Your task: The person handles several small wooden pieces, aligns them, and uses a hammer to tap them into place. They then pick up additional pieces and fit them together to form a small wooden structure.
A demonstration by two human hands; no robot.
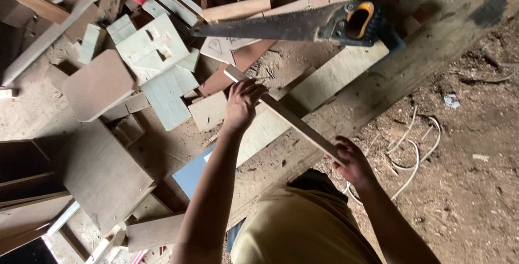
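- Strip (286, 115): narrow wooden length, held slanted above the surface (373, 80), running from your left hand down to your right.
- Left hand (241, 103): your fingers are clenched round the strip near its upper end.
- Right hand (351, 161): your fingers grasp the strip's lower end.
- Saw (303, 24): lies flat on the surface beyond the strip, handle orange and black.
- Offcuts (154, 53): board pieces piled left of the strip.
- Cord (416, 156): white, on the dirt floor by your right hand.
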